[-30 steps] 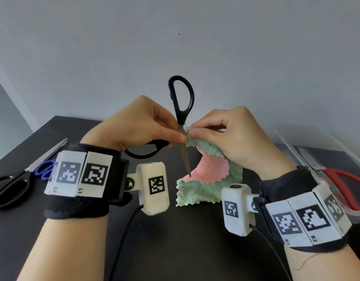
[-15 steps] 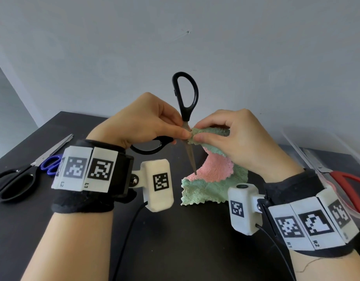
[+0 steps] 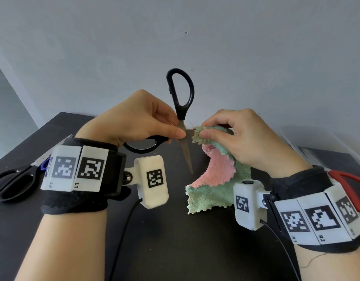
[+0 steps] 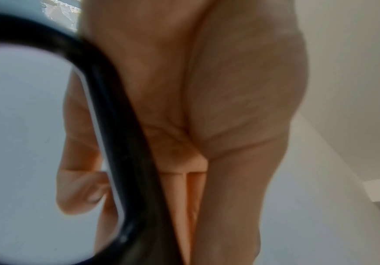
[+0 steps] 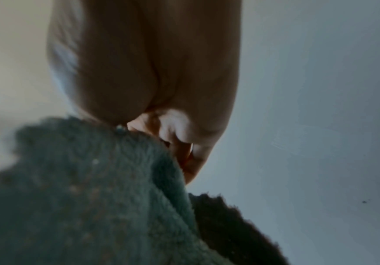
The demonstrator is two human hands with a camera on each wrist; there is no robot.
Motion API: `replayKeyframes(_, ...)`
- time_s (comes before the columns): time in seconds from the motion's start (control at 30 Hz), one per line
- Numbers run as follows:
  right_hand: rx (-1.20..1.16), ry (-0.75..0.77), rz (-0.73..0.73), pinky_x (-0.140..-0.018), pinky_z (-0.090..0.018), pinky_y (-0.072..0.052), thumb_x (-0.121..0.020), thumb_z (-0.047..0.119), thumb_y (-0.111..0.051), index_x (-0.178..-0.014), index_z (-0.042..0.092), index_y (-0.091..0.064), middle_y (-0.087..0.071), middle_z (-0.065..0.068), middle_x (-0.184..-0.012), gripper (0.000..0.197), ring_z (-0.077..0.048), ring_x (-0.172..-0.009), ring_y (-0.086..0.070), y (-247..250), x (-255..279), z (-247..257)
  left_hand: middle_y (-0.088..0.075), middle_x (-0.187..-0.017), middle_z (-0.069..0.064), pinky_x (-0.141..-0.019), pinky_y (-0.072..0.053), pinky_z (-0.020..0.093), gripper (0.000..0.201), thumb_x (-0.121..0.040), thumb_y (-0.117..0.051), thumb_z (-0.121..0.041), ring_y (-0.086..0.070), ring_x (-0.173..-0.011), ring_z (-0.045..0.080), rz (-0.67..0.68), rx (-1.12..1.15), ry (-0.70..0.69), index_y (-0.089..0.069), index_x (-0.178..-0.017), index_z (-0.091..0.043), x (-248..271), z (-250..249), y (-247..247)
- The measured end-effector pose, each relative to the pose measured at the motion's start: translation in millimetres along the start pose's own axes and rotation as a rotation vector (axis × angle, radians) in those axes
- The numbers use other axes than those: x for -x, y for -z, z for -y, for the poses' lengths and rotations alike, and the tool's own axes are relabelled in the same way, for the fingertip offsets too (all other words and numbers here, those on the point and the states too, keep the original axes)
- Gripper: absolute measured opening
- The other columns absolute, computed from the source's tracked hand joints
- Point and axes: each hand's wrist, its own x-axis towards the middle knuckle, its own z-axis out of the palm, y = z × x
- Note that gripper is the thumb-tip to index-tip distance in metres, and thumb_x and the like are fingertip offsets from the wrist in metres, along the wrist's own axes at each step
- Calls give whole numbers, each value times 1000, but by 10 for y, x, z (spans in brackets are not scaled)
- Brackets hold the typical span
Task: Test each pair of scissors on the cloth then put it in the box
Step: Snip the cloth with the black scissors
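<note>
My left hand (image 3: 176, 130) holds the black-handled scissors (image 3: 181, 98) near the pivot, blades spread wide. One handle loop stands upright against the wall; the other loop (image 4: 107, 125) lies under my palm. One blade (image 3: 186, 155) points down toward the table. Just to its right, my right hand (image 3: 203, 132) pinches the top edge of the green and pink cloth (image 3: 217, 179), which hangs down to the table. The cloth (image 5: 82, 188) fills the lower left of the right wrist view. A small gap separates the cloth edge from the scissors.
Black-handled scissors (image 3: 13, 183) and blue-handled scissors (image 3: 44, 165) lie at the table's left edge. A clear plastic box (image 3: 317, 147) at the right holds red-handled scissors (image 3: 349, 179). Cables run from both wrist cameras across the dark table.
The cloth edge was against the scissors at the pivot; now my right hand has drawn it slightly to the right, apart from the blades. Both hands sit a little higher.
</note>
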Motion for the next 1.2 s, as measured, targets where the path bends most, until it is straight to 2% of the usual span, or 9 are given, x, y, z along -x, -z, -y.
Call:
replayKeyframes(0.17,-42,-26,32,-74,-14,-47,-87,24,-65,-92,20,-72,-74,3,-84,9,-3,-77,-65,31,18,-5,-74,-69,2,-77,-49,17,20,-69,-81,-24,-69,-69,10,7,-15,14,-74,-83,-12,13,25,25)
replayKeyframes(0.3,-35,-26,23,-75,-10,-45,-87,23,-65,-94,19,-72,-73,6,-85,10,1,-79,-63,48,20,-31,-74,-68,1,-76,-47,18,20,-69,-81,-25,-68,-68,8,4,-12,25,-74,-84,-13,15,43,49)
replayKeyframes(0.47,-65,-30,16,-79,-15,-48,-86,23,-66,-95,19,-73,-72,10,-89,12,-2,-83,-64,50,12,-50,-75,-77,4,-85,-51,25,27,-65,-81,-29,-70,-72,12,19,-11,22,-75,-86,-12,29,76,85)
replayKeyframes(0.57,-121,-30,23,-82,-17,-50,-86,22,-67,-93,19,-74,-73,9,-88,10,-3,-84,-66,47,8,-52,-74,-72,3,-82,-51,24,35,-58,-78,-36,-69,-70,12,28,-1,20,-75,-83,-12,46,91,108)
replayKeyframes(0.77,-161,-37,28,-85,-21,-51,-85,21,-67,-91,19,-74,-73,10,-88,9,-3,-85,-67,56,6,-82,-73,-67,1,-73,-49,16,15,-69,-79,-26,-67,-68,9,26,-4,35,-75,-79,-14,57,112,131)
replayKeyframes(0.9,-183,-32,20,-81,-22,-53,-85,20,-67,-88,20,-74,-74,8,-84,7,-6,-82,-69,60,5,-91,-72,-67,4,-76,-49,22,16,-67,-79,-27,-66,-66,9,19,2,34,-75,-75,-15,70,130,157)
replayKeyframes(1.0,-297,-53,-75,-68,-11,-49,-88,12,-64,-83,19,-71,-72,17,-74,11,3,-74,-68,79,-4,-118,-72,-67,5,-73,-46,22,15,-66,-79,-27,-64,-62,7,-21,10,45,-74,-72,-14,73,173,213)
replayKeyframes(1.07,-316,-64,-216,-69,-8,-47,-88,13,-64,-82,26,-69,-71,18,-76,15,7,-74,-66,105,-23,-172,-73,-68,6,-72,-46,19,17,-68,-79,-25,-66,-62,7,-87,56,49,-73,-76,-10,72,193,246)
replayKeyframes(1.2,-533,-175,-360,-71,-21,-54,-88,15,-65,-90,18,-72,-74,2,-82,8,-7,-78,-70,48,-39,-183,-72,-66,7,-70,-42,20,15,-64,-76,-32,-61,-63,7,-181,204,8,-72,-63,-18,63,146,206)
